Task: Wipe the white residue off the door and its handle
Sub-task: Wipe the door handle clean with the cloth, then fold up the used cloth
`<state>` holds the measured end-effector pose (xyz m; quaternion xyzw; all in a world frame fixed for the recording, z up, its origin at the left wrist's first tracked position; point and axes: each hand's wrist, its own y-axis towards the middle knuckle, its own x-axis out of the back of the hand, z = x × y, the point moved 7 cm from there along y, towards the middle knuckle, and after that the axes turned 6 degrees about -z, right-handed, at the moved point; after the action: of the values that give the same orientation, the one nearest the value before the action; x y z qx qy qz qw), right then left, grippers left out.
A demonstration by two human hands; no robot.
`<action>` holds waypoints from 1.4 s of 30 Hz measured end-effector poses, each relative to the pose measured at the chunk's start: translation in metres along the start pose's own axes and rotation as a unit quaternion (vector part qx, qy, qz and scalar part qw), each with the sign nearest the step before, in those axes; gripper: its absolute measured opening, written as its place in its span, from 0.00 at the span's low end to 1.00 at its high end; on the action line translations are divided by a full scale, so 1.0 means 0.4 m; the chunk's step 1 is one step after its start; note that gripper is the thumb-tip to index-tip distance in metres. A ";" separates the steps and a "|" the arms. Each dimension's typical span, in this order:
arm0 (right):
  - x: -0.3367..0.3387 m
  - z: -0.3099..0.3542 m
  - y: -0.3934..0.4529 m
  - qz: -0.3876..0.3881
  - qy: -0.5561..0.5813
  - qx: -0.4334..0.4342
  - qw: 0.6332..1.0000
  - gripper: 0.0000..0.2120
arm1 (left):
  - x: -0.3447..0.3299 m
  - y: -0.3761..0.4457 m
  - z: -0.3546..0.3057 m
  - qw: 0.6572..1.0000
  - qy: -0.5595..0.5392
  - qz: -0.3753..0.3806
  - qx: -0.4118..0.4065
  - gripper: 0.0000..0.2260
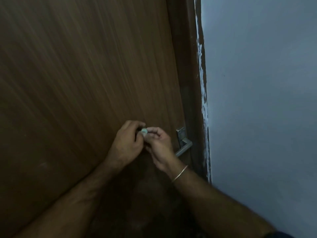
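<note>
Brown wooden door [77, 83] fills the view from 9 to 12 o'clock. Metal handle [183, 148] sits at its right edge, about 4 o'clock from centre, beside the frame [193, 83]. White residue [202, 86] streaks the frame edge against the grey wall [257, 100]. Left hand [127, 143] and right hand [160, 148] meet just left of the handle, fingers of both pinched on a small pale wad [143, 131]. Thin bangle [179, 174] on right wrist.

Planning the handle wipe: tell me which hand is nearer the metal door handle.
Right. The right hand sits just left of the door handle, overlapping the lever's near end. The left hand is farther left, beyond the right. Both pinch a small pale wad.
</note>
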<state>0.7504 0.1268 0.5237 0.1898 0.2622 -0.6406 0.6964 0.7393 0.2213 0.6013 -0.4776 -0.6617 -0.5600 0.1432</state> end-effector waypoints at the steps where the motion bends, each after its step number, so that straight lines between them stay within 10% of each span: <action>1: 0.008 0.024 -0.018 0.019 0.003 -0.009 1.000 0.13 | 0.011 -0.008 0.000 0.999 -0.018 -0.012 0.025 0.13; 4: 0.063 0.037 -0.084 0.036 -0.009 -0.029 0.999 0.15 | 0.013 -0.062 0.017 0.981 -0.106 -0.008 0.163 0.10; 13: 0.247 -0.064 -0.297 -0.001 -0.194 -0.035 0.980 0.15 | -0.132 -0.433 -0.051 0.783 -0.446 0.137 0.410 0.16; 19: 0.324 -0.155 -0.412 0.003 -0.102 -0.141 0.985 0.14 | -0.155 -0.525 -0.087 0.788 -0.443 0.174 0.391 0.12; 33: 0.350 -0.089 -0.547 -0.202 -0.052 0.054 0.976 0.05 | -0.163 -0.529 -0.202 0.805 -0.519 0.204 0.201 0.10; 42: 0.439 -0.074 -0.719 -0.373 -0.093 0.178 0.906 0.19 | -0.219 -0.637 -0.279 0.634 -0.636 0.346 0.271 0.10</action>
<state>0.4690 -0.0257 0.4141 0.1383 0.1292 -0.9045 0.3823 0.5431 0.1033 0.4208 -0.8490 -0.4975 0.1778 -0.0067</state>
